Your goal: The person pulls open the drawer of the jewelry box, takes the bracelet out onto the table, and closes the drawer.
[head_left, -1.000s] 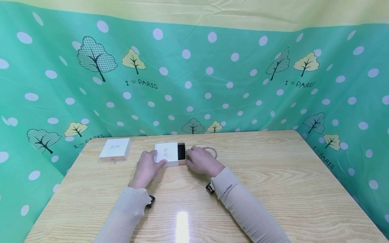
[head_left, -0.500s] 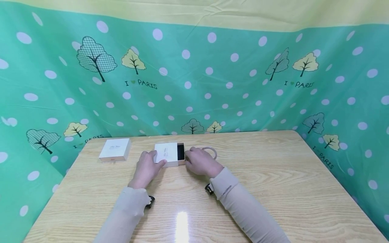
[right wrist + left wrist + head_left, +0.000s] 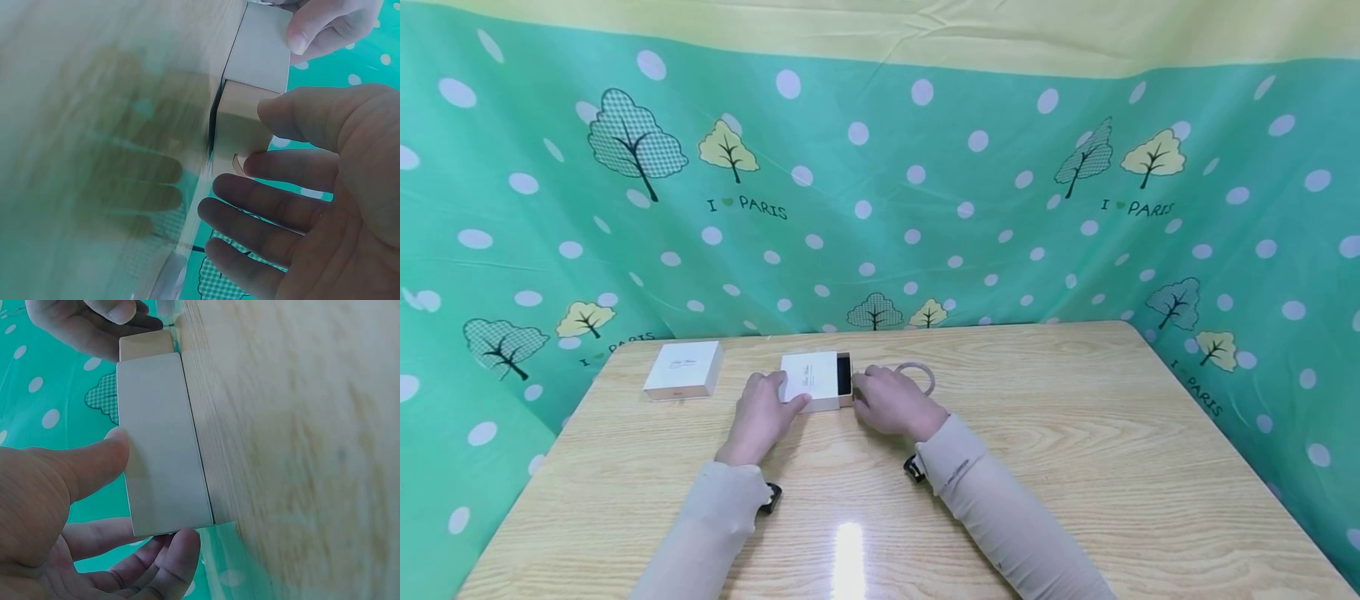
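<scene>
A white sliding drawer box (image 3: 809,375) lies near the table's back edge, its printed lid side up. Its inner drawer (image 3: 846,402), light tan with a black inside, sticks out a little to the right. My left hand (image 3: 764,414) grips the sleeve's left part, thumb on the near side and fingers at the left end, as the left wrist view shows. At the drawer's outer end is my right hand (image 3: 895,402); its index fingertip (image 3: 255,164) meets the end beside a small ribbon tab (image 3: 237,165), thumb at the upper edge, other fingers extended loosely.
A second white box (image 3: 683,368), closed, stands at the table's back left. Just behind my right hand lies a pale ring-shaped thing (image 3: 931,380). A green dotted curtain (image 3: 1000,208) hangs along the back and sides of the wooden table (image 3: 1120,433).
The drawer has slid slightly left into the sleeve, so less of its black inside shows. My right hand has moved left with it; my left hand and the sleeve have stayed put.
</scene>
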Demonstrator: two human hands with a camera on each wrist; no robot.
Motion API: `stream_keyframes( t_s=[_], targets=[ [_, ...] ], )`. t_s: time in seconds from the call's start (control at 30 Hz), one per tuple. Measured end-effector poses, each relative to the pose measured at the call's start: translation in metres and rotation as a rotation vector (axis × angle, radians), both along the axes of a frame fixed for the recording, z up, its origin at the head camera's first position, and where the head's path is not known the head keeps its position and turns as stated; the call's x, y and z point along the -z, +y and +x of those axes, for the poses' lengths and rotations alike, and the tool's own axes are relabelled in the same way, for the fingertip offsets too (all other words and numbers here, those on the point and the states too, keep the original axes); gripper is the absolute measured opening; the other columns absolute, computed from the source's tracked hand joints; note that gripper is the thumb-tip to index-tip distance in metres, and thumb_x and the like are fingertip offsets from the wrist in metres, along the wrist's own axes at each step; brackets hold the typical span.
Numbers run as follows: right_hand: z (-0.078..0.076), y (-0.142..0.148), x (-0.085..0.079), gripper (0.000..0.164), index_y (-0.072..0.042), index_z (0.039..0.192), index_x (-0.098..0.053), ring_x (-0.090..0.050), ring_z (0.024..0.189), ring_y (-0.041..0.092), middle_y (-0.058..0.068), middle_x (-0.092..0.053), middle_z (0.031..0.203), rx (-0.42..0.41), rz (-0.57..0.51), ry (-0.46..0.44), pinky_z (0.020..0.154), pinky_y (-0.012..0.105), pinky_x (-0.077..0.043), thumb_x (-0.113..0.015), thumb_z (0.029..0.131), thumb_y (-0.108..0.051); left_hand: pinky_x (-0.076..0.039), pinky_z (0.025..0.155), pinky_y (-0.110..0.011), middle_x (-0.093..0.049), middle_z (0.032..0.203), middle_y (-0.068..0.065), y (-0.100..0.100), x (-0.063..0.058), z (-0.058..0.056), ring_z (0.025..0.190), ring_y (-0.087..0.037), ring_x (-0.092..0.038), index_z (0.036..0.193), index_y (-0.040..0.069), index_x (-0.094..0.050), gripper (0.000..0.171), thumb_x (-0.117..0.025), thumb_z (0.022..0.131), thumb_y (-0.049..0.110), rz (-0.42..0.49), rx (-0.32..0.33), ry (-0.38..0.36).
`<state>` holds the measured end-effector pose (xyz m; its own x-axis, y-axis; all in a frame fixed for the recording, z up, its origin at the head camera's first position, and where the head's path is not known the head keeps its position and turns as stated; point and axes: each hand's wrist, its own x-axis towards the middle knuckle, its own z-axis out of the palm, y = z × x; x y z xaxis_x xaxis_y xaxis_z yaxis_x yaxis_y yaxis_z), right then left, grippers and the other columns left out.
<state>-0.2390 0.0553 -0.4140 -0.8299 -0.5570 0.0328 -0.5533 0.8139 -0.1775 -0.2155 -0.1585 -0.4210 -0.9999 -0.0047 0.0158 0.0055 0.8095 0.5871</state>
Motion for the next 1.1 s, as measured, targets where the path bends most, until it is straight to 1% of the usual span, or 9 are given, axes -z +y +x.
stream_keyframes(
  t_s=[0.33,0.47,0.6,0.67,0.93,1.1],
  targets=[
    [0.0011,-0.0028,0.0007,0.033,-0.01,0.123,-0.061,-0.056,0.082,0.014,0.004,-0.061,0.099,-0.003,0.005,-0.023,0.07,0.027,-0.05,-0.056,0.094,-0.027,-0.042,0.097,-0.052,-0.045,0.122,-0.029,0.0011,-0.001,0.0004,0.103,-0.035,-0.05,0.136,-0.011,-0.042,0.065,-0.067,0.09,0.028,0.001,-0.012,-0.005],
    [0.0018,-0.004,0.001,0.033,-0.011,0.122,-0.061,-0.055,0.079,0.013,0.004,-0.06,0.096,-0.015,0.002,-0.027,0.066,0.026,-0.049,-0.056,0.094,-0.026,-0.042,0.097,-0.052,-0.045,0.121,-0.029,0.0013,-0.0016,0.0006,0.102,-0.035,-0.05,0.136,-0.011,-0.042,0.065,-0.067,0.091,0.028,0.002,-0.013,-0.011],
    [0.0027,-0.0043,0.0013,0.033,-0.011,0.123,-0.061,-0.054,0.078,0.013,0.004,-0.06,0.096,-0.027,-0.001,-0.034,0.066,0.026,-0.049,-0.057,0.094,-0.027,-0.043,0.096,-0.051,-0.045,0.12,-0.029,0.0011,-0.0017,0.0003,0.101,-0.034,-0.049,0.136,-0.012,-0.042,0.064,-0.066,0.091,0.027,0.005,-0.01,-0.011],
    [0.0028,-0.0044,0.0019,0.035,-0.011,0.125,-0.059,-0.054,0.078,0.013,0.004,-0.06,0.096,-0.032,-0.002,-0.034,0.066,0.026,-0.05,-0.057,0.094,-0.027,-0.043,0.095,-0.051,-0.045,0.12,-0.028,0.0012,-0.0017,0.0004,0.1,-0.034,-0.049,0.136,-0.011,-0.042,0.064,-0.066,0.091,0.027,0.006,-0.011,-0.011],
    [0.0041,-0.006,0.0019,0.027,-0.014,0.119,-0.062,-0.054,0.077,0.013,0.002,-0.059,0.093,-0.057,0.0,-0.029,0.066,0.027,-0.049,-0.055,0.096,-0.027,-0.045,0.092,-0.051,-0.046,0.117,-0.027,0.0011,-0.0014,0.0006,0.096,-0.032,-0.049,0.135,-0.011,-0.044,0.062,-0.067,0.09,0.026,-0.004,-0.008,-0.005],
    [0.0059,-0.0068,0.0008,0.029,-0.015,0.121,-0.061,-0.055,0.078,0.015,0.002,-0.059,0.093,-0.063,0.007,-0.021,0.066,0.029,-0.049,-0.056,0.095,-0.027,-0.044,0.093,-0.051,-0.046,0.118,-0.029,0.0009,-0.0013,-0.0004,0.099,-0.033,-0.049,0.134,-0.012,-0.044,0.063,-0.067,0.09,0.026,-0.001,-0.009,-0.004]
  ],
)
